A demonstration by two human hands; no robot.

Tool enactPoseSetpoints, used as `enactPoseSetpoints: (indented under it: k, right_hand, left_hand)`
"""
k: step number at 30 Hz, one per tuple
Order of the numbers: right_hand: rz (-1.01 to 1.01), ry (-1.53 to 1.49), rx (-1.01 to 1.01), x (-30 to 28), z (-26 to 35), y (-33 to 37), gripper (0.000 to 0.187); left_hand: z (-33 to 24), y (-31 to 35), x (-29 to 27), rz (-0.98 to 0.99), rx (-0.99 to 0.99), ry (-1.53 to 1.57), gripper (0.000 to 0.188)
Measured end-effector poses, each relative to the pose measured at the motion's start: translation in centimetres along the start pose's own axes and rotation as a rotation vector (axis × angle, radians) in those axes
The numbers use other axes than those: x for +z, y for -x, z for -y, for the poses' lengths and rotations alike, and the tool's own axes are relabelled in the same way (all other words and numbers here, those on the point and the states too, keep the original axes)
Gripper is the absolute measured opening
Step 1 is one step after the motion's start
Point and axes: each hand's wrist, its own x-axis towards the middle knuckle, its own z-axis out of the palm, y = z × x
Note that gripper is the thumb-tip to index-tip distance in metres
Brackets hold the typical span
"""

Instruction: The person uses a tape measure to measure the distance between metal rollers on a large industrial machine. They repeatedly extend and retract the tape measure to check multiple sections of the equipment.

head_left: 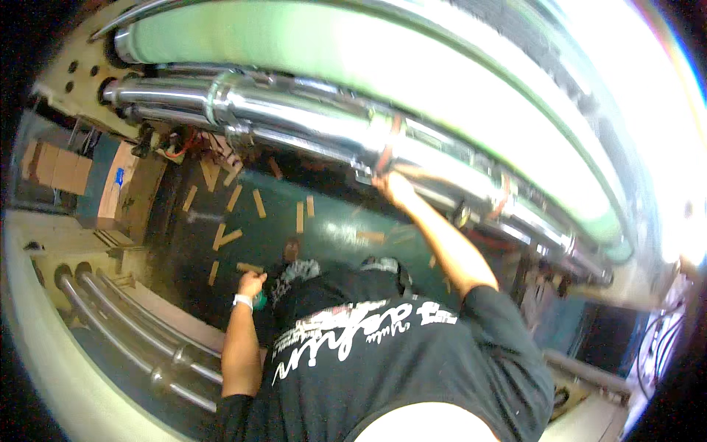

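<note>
My right hand point(392, 186) reaches up to the shiny metal shaft point(294, 118) running across the machine. Its fingers are closed at a small metal bracket point(363, 174) below a reddish-brown band point(389, 147) around the shaft; what they grip is hidden. Low on the left, my left hand point(252, 283) is held beside my body with its fingers curled. A small green thing point(260, 300) shows at its palm, its kind too blurred to tell. A white band point(242, 300) circles that wrist.
Above the shaft stretches a large pale green roller point(294, 37). Several cardboard-coloured strips point(258, 203) lie scattered on the dark green floor point(331, 225). Metal bars point(132, 331) run along the lower left. Stacked brown boards point(62, 168) stand at far left; cables point(655, 346) hang at right.
</note>
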Motion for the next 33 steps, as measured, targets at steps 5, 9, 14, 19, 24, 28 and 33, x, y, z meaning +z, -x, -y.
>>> enactPoseSetpoints:
  k: [5,9,14,19,24,28,33]
  right_hand:
    - [-0.028,0.063,0.118,-1.4,2.5,0.6,0.041]
    - [-0.202,-0.057,-0.157,-2.5,4.2,3.0,0.035]
    - [-0.468,-0.241,-0.124,-2.2,5.7,5.6,0.029]
    - [-0.612,-0.349,-0.014,0.1,6.8,5.1,0.028]
    - [-0.711,-0.546,0.092,3.8,7.1,4.5,0.024]
    - [-0.734,-0.742,0.173,5.6,7.6,3.7,0.022]
    - [-0.691,-0.922,0.078,7.8,9.1,1.1,0.021]
  left_hand:
    - [-8.1,1.0,-1.7,-0.027,-0.035,0.006,0.041]
    - [-7.1,-1.1,-3.5,0.024,-0.06,-0.04,0.045]
    - [-9.7,-1.4,-8.0,0.175,-0.11,-0.259,0.049]
    - [-7.7,-6.7,-10.7,0.324,-0.088,-0.54,0.051]
    - [-11.4,-7.1,-12.9,0.183,0.105,-0.524,0.05]
    - [-13.2,-8.3,-14.6,0.235,0.037,-0.503,0.049]
    - [-10.9,-9.5,-15.1,0.15,0.147,-0.468,0.047]
